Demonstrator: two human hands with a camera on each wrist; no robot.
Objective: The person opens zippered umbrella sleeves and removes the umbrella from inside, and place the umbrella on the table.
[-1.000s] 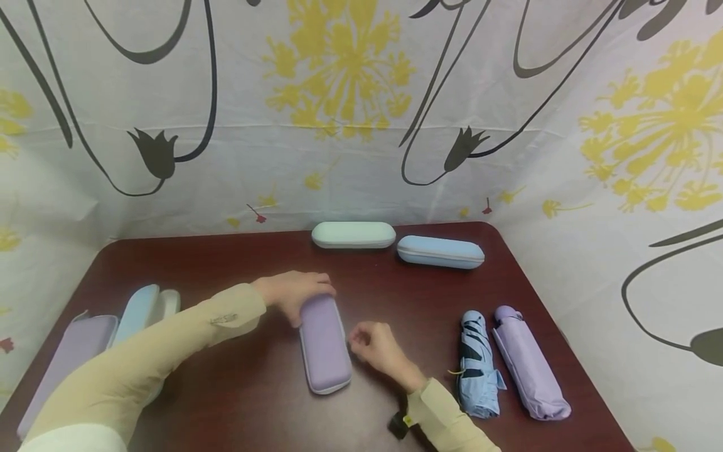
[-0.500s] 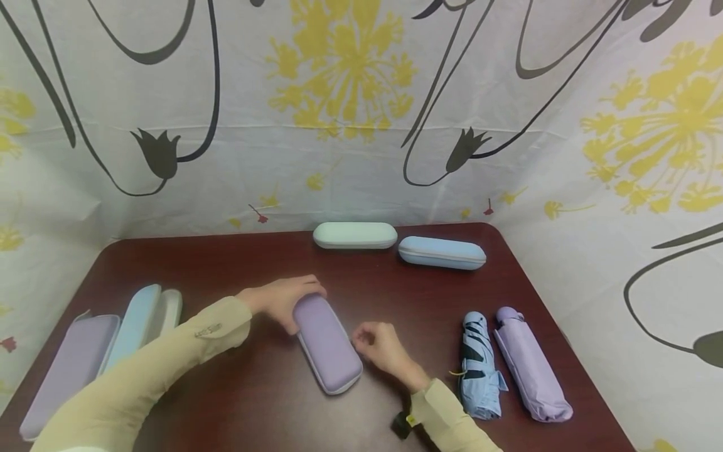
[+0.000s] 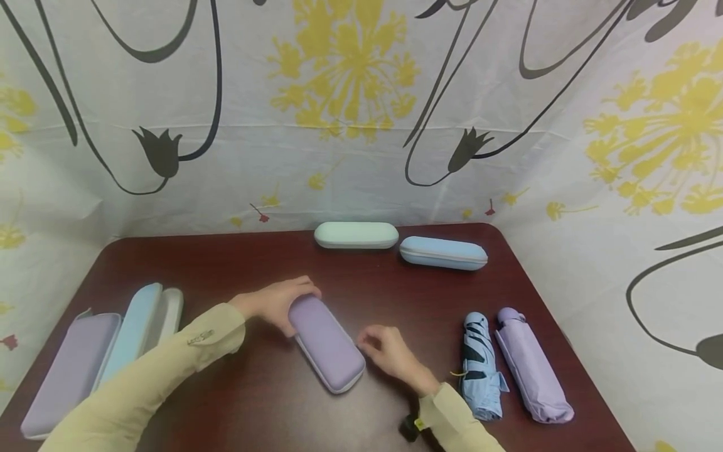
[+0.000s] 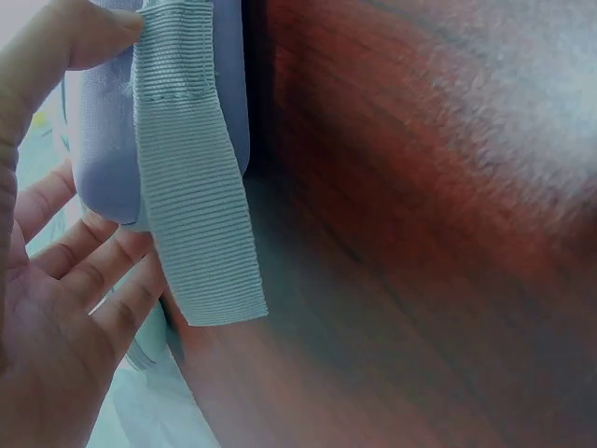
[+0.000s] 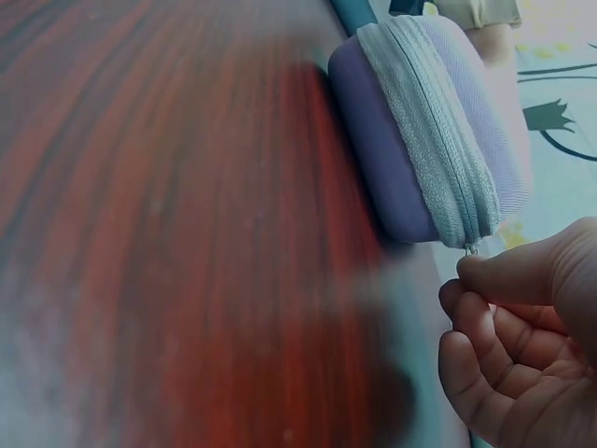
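Observation:
A lavender zippered case (image 3: 327, 345) lies at a slant in the middle of the dark red table. At its far end my left hand (image 3: 277, 304) grips it, the thumb on one side and the other fingers on the opposite side. A pale ribbed strap (image 4: 191, 168) sticks out from that end, beside the thumb. My right hand (image 3: 390, 351) is at the near right side of the case. In the right wrist view its thumb and forefinger pinch the small zipper pull (image 5: 470, 250), where the grey zipper band (image 5: 438, 131) ends. The zipper teeth look closed along the visible band.
A mint case (image 3: 356, 235) and a blue case (image 3: 443, 253) lie along the back edge. Another lavender case (image 3: 70, 370), a light blue case (image 3: 132, 326) and a pale case (image 3: 169, 307) are partly behind my left sleeve. Right: folded blue umbrella (image 3: 480, 370), lavender umbrella (image 3: 533, 367).
The case has turned, its far end swinging left with my left hand and its near end shifting right. My right hand has moved slightly right, staying beside the case.

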